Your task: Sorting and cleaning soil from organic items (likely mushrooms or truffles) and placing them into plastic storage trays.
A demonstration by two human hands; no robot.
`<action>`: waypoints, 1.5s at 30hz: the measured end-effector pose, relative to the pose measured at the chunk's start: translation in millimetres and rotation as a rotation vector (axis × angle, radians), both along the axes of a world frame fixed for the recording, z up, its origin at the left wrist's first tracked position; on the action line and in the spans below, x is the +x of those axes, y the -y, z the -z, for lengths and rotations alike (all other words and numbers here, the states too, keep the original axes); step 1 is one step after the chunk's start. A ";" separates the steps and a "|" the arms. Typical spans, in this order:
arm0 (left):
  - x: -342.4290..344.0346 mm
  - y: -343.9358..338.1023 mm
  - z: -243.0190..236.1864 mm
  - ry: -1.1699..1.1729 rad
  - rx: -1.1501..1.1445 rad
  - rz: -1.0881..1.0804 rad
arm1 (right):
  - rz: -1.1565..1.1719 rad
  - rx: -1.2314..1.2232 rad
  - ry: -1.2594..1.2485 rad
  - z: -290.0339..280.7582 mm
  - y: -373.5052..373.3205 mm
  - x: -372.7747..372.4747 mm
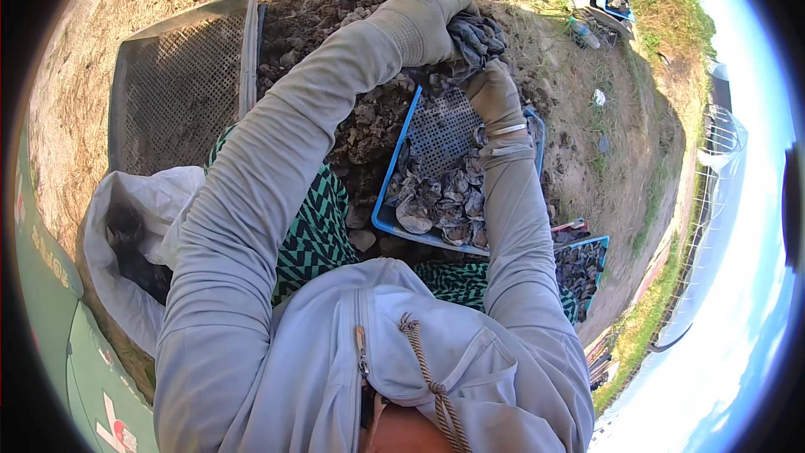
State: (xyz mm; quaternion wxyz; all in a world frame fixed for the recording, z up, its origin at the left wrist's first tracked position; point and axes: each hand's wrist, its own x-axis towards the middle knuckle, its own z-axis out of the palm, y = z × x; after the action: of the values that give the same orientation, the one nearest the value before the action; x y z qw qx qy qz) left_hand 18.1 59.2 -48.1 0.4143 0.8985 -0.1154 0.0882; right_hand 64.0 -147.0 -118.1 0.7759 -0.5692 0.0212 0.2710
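My left hand (423,23), in a pale glove, is closed on a dark grey clump of what look like oyster shells (476,40). My right hand (493,94), gloved too, grips the same clump from its near side; its fingertips are partly hidden. Both hands are over the far edge of a blue-rimmed plastic basket (384,216) with a perforated bottom. Loose oyster shells (444,205) lie in the near part of that basket, while its far part shows bare mesh.
At left stands a larger grey mesh crate (180,75), with an open white sack (159,201) nearer me. A heap of dark muddy clumps (369,126) lies between the crate and basket. Another blue-rimmed basket (602,262) holds shells at right. A plastic bottle (584,32) lies beyond.
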 end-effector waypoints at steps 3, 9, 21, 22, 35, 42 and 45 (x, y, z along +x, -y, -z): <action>12.7 2.3 1.9 -0.072 -0.158 -0.021 | -0.259 -0.899 -0.071 99.9 35.9 -35.8; 4.9 6.0 3.5 -0.002 -0.108 -0.049 | -0.657 -1.295 0.394 128.7 38.0 -89.5; 3.7 -1.8 -2.7 -0.009 -0.090 -0.097 | -0.655 -0.519 -0.049 59.7 49.2 -131.4; 3.8 -1.8 -3.4 0.002 -0.063 -0.103 | -0.602 -0.535 -0.009 59.1 49.3 -134.0; 6.4 -7.6 -15.1 0.014 -0.204 -0.173 | -0.100 -0.781 0.878 23.0 0.3 52.5; -2.3 -22.8 -11.4 0.019 -0.218 -0.310 | 0.034 -0.924 0.931 -60.7 -63.2 95.3; 0.7 -20.6 2.4 0.238 -0.266 -0.131 | -0.115 -0.531 0.833 -88.9 -69.0 81.9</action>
State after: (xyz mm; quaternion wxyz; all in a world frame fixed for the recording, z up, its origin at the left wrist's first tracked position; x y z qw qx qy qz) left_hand 18.8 79.7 -50.5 0.5061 0.8247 -0.0922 0.2350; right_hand 145.9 -78.0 -29.3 0.5307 -0.8073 -0.2537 0.0481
